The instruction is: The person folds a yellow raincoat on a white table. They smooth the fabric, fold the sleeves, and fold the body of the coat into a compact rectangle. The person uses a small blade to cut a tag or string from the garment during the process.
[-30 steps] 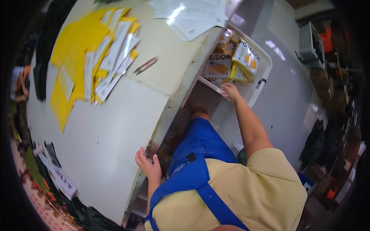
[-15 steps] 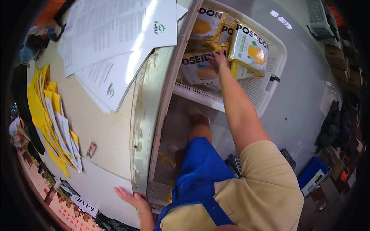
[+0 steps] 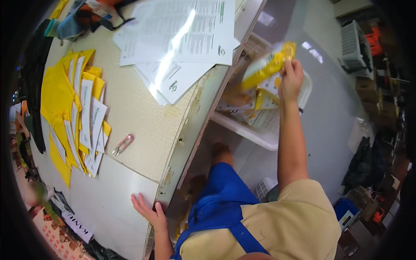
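One yellow packet (image 3: 268,69) is stretching left from the right hand (image 3: 291,83) gripping it! Its long axis is slanting toward lower left.

Worktable (image 3: 143,117) brightly lit, light seemingly from above. Diagonal white glare streak across printed sheets (image 3: 184,39), washing out part of the text. Bright reflections on grey floor (image 3: 325,117), upper right; space beneath table edge in shadow. Yellow-edged plastic packet (image 3: 271,67) motion-blurred; thread snips (image 3: 123,144) fairly sharp. Fisheye: straight edges bowed, corners black, surroundings near rim dim and soft.
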The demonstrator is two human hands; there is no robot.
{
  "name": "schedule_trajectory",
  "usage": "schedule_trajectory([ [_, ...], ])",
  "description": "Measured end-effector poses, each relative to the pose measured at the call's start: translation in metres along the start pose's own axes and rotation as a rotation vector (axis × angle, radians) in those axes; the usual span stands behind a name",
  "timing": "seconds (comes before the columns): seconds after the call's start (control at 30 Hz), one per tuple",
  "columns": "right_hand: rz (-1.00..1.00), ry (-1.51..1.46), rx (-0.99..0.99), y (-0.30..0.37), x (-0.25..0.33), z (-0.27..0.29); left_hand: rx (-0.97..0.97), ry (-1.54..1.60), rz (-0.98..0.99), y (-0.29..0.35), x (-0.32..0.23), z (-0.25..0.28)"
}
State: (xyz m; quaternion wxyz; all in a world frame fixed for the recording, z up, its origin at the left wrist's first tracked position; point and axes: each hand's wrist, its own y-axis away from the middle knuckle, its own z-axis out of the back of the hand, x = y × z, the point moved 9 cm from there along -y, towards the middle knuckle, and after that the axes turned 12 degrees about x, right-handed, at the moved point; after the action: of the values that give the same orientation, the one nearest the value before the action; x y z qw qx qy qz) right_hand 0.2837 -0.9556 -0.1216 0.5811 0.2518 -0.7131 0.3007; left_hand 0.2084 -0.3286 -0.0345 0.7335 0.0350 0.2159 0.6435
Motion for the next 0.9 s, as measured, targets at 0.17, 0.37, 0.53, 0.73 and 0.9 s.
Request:
schedule_trajectory([
  [0.17, 0.353, 0.781, 0.772, 0.154, 0.248, -0.166, 0.128, 1.057, -0.219, -0.013, -0.073, 0.012],
  [0.37, 0.624, 0.592, 1.653, 0.413, 0.344, -0.329, 0.563, 1.896, -0.293, -0.008, -0.115, 0.110],
  [0.53, 0.443, 0.589, 1.450, 0.434, 0.316, -0.415, 0.305, 1.911, -0.350, 0.081, 0.046, 0.127],
  [0.73, 0.414, 0.452, 1.440, 0.532, 0.329, -0.517, 0.081, 2.126, -0.427, 0.168, 0.180, 0.149],
  [0.9, 0.663, 0.472, 1.482, 0.610, 0.338, -0.565, -0.054, 2.165, -0.446, 0.206, 0.247, 0.147],
])
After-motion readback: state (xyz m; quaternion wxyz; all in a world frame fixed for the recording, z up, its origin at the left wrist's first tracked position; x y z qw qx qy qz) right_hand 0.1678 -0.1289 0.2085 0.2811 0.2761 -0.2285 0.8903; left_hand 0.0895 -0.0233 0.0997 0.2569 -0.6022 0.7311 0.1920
